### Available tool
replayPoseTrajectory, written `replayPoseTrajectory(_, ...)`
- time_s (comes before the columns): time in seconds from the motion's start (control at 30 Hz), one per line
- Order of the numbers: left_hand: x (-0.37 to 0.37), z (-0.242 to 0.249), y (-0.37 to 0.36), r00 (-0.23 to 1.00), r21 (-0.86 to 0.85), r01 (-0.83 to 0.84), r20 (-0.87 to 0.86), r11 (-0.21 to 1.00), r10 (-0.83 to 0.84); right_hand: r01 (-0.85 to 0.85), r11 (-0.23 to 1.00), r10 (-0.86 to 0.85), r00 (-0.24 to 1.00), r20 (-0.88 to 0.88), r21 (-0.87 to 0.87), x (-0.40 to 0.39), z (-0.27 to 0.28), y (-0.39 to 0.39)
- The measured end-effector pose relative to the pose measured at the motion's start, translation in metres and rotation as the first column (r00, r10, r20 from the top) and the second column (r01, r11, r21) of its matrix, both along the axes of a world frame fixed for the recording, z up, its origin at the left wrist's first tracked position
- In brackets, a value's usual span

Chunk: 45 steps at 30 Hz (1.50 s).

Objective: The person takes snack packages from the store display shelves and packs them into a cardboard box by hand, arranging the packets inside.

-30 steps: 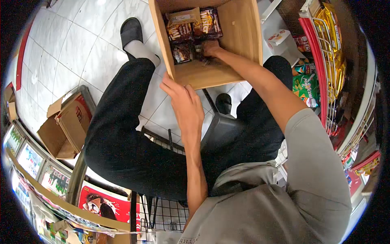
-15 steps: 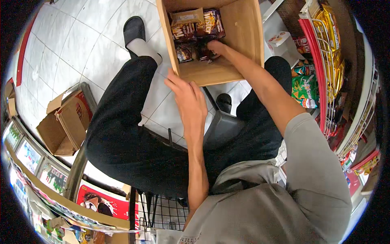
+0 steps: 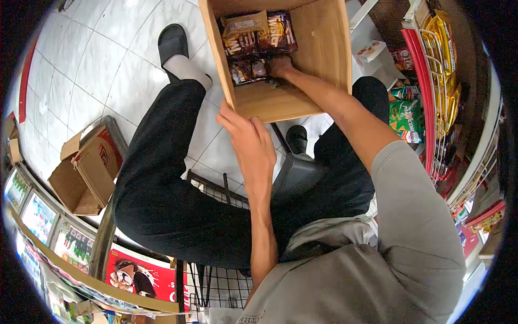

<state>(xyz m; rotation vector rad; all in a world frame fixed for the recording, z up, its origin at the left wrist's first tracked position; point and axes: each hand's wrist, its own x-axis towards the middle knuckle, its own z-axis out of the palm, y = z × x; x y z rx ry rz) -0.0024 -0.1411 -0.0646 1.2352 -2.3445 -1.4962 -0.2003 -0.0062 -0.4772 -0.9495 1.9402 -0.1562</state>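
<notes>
A wooden box (image 3: 324, 48) with an open top stands at the top centre, tilted slightly. Dark snack packets (image 3: 278, 35) lie along its left inner side, beside a tan packet (image 3: 245, 22). My right hand (image 3: 281, 67) reaches inside, its fingers curled at a smaller dark packet (image 3: 259, 68) in the lower row; the fingertips are partly hidden. At the box's lower left corner, my left hand (image 3: 247, 132) holds the edge with bent fingers.
An opened cardboard box (image 3: 89, 167) sits on the tiled floor at left. Snack racks (image 3: 423, 92) with green and gold bags line the right. A black wire basket (image 3: 221, 283) is at the bottom, near a red carton (image 3: 145, 272). My legs flank a dark stool-like object (image 3: 299, 173).
The small packet under my right hand now lies flat in the lower row beside another. The wooden box has shifted slightly left and down in view. My left hand stays at its corner.
</notes>
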Motion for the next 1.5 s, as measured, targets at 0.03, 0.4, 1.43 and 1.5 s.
replayPoseTrajectory(0.03, -0.001, 0.000, -0.001, 1.000, 0.009, -0.010, -0.003, 1.000, 0.010, -0.002, 1.000, 0.002, 1.000, 0.002, 0.003, -0.001, 0.000, -0.002)
replayPoseTrajectory(0.4, -0.003, -0.001, 0.005, 1.000, 0.034, -0.023, -0.020, 0.999, 0.024, -0.061, 0.998, 0.061, 0.998, -0.019, -0.008, 0.023, 0.012, -0.039)
replayPoseTrajectory(1.43, -0.051, -0.011, 0.111, 0.643, -0.266, 0.765, 0.304, 0.586, -0.703, 0.642, 0.677, -0.726, 0.662, -0.186, -0.359, 0.125, 0.577, 0.347)
replayPoseTrajectory(1.5, -0.056, -0.036, 0.130, 0.613, -0.290, 0.790, 0.334, 0.541, -0.716, 0.727, 0.614, -0.773, 0.633, -0.046, -0.307, 0.156, 0.604, 0.352)
